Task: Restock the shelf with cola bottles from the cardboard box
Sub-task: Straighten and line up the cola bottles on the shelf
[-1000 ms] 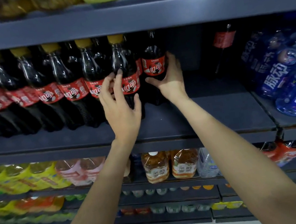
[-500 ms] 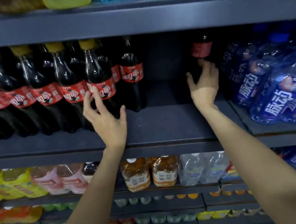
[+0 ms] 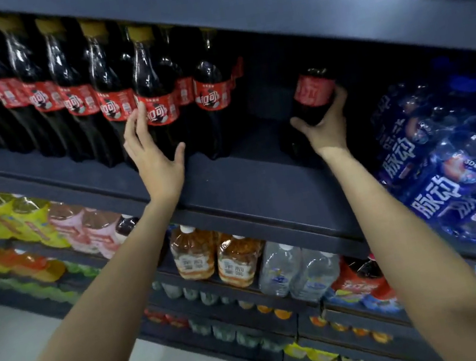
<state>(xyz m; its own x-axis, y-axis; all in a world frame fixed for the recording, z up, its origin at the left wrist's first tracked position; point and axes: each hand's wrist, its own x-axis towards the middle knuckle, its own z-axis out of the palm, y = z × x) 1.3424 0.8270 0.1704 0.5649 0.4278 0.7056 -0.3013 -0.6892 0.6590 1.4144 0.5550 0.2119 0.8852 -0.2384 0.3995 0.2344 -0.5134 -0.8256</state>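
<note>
A row of cola bottles (image 3: 82,89) with red labels and yellow caps stands on the dark shelf (image 3: 250,184). My left hand (image 3: 154,159) rests flat, fingers apart, against the front cola bottle (image 3: 157,99) at the row's right end. Further right, deep in the shelf, my right hand (image 3: 326,128) grips a single cola bottle (image 3: 313,93) from below; the bottle leans to the right. An open gap of shelf lies between the row and this bottle. The cardboard box is out of view.
Blue drink packs (image 3: 452,165) fill the shelf to the right. Below sit amber tea bottles (image 3: 211,256), water bottles (image 3: 300,267) and yellow and pink drinks (image 3: 35,225). More bottles line the top shelf (image 3: 327,7). The floor (image 3: 12,337) shows at lower left.
My right hand left the row's end bottle, reached right into the back of the shelf and closed on the lone cola bottle. My left hand stayed on the row. The view tilted.
</note>
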